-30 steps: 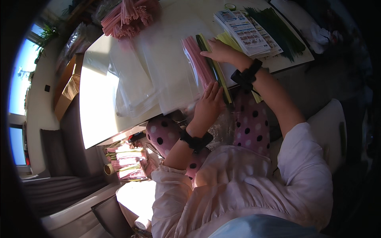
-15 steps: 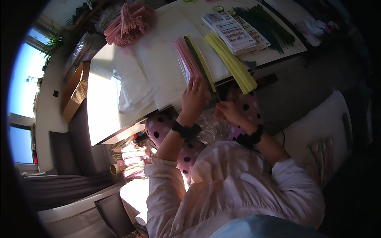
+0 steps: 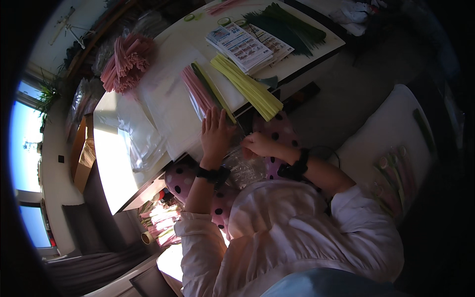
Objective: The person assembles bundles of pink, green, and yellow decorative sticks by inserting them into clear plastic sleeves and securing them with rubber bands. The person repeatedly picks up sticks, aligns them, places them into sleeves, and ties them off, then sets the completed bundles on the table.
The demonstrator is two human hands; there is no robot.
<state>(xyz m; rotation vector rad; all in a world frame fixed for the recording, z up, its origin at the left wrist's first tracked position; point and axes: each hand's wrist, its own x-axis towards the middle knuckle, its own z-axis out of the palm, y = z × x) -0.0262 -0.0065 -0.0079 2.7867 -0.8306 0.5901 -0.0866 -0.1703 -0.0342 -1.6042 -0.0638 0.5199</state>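
Note:
A clear plastic bag holds long pink stems (image 3: 196, 90), with dark green and yellow ones along their right side; they look like pipe cleaners. It lies at the table's near edge, its lower end over my lap. My left hand (image 3: 215, 137) rests flat across that lower part, fingers stretched out. Close by on the right, my right hand (image 3: 259, 145) is closed in a pinch by the bag's near end; what its fingertips hold is too small to make out. A bundle of yellow-green stems (image 3: 247, 88) lies right of the bag and juts over the edge.
Printed sheets (image 3: 243, 49) are stacked beyond the yellow-green bundle, with dark green stems (image 3: 289, 27) behind. Flat clear bags (image 3: 141, 141) cover the table's left part, near a large pink bundle (image 3: 127, 62). Crumpled clear plastic (image 3: 245, 168) lies on my lap. Right, finished-looking stem bundles (image 3: 393, 173) rest on a pale surface.
My view has turned, so the table and its things sit farther left in the picture. My left hand's fingers look more stretched out; the right hand stays pinched near the bag's end.

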